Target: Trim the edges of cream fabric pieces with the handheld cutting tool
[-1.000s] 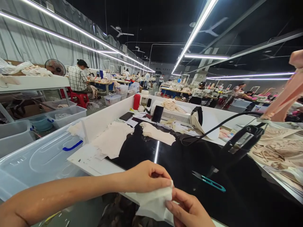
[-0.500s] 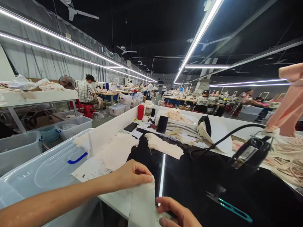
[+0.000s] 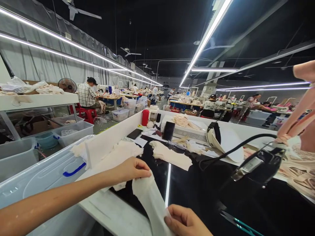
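Note:
My left hand (image 3: 135, 169) is closed in a pinch on the top corner of a whitish fabric piece (image 3: 150, 193). Lower down, my right hand (image 3: 185, 221) grips the same piece's right edge between thumb and fingers. The cloth hangs stretched between both hands above the table's near edge, its bottom cut off by the frame. Beyond it, a stack of cream fabric pieces (image 3: 170, 154) lies on the black tabletop (image 3: 197, 190). More pale fabric (image 3: 120, 152) is spread at the left. Teal-handled thread snips (image 3: 242, 226) lie at the lower right.
A black device with a metal plate (image 3: 258, 167) and cable stands at the right, near hanging pink cloth (image 3: 295, 114). Phones (image 3: 168, 131), a red container (image 3: 145, 117) and a white box (image 3: 201, 134) line the back. Plastic bins (image 3: 73, 133) stand left; people sit farther off.
My left hand has moved slightly up and left with the fabric. My right hand, apart from the edge before, has closed on it. The piece now slants between them.

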Available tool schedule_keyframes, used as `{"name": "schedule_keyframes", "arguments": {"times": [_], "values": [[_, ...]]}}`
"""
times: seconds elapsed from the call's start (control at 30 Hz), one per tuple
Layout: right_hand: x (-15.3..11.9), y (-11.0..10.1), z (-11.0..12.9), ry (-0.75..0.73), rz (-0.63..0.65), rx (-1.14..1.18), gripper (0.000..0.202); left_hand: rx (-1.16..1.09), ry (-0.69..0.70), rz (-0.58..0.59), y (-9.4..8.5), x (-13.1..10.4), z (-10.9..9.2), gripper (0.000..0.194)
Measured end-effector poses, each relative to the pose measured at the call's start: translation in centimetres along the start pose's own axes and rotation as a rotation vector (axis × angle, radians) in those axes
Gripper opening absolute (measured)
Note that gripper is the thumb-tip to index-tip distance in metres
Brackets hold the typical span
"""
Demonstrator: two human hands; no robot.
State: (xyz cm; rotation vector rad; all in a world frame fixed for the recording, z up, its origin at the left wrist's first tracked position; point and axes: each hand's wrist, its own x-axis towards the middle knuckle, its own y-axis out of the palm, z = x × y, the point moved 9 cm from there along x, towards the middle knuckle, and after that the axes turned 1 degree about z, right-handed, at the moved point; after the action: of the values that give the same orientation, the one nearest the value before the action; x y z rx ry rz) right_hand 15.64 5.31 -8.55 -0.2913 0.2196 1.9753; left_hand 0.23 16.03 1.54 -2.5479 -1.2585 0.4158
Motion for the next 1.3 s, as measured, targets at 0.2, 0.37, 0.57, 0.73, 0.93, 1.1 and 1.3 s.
{"name": "schedule_keyframes", "arguments": {"times": [0.2,0.37,0.57,0.73,0.93,1.1,1.3], "values": [[0.1,-1.1,0.2,0.074,-0.044,0.098,0.069,-0.070,-0.046,0.034,-0.9,1.1,0.4,0.042],[-0.1,-2.1,-0.3,0.115,-0.037,0.034,0.066,-0.037,-0.127,0.063,-0.8,0.5,1.5,0.040],[1.1,-7.6,3.5,0.054,-0.293,-0.079,0.055,0.003,0.003,-0.005,-2.6,4.8,-1.0,0.044],[1.8,-16.1,12.0,-0.391,-0.785,-0.274,0.061,0.034,0.273,-0.171,-5.2,11.0,-6.5,0.037],[3.1,-20.6,12.4,-0.518,-1.019,-0.543,0.054,0.159,0.429,-0.245,-4.1,14.2,-5.5,0.019],[4.8,-19.9,8.8,-0.503,-0.911,-0.734,0.037,0.306,0.423,-0.165,-2.2,14.5,-0.9,0.016],[5.7,-18.9,7.8,-0.479,-0.864,-0.918,0.035,0.425,0.437,-0.141,-1.8,14.3,0.3,0.018]]}}
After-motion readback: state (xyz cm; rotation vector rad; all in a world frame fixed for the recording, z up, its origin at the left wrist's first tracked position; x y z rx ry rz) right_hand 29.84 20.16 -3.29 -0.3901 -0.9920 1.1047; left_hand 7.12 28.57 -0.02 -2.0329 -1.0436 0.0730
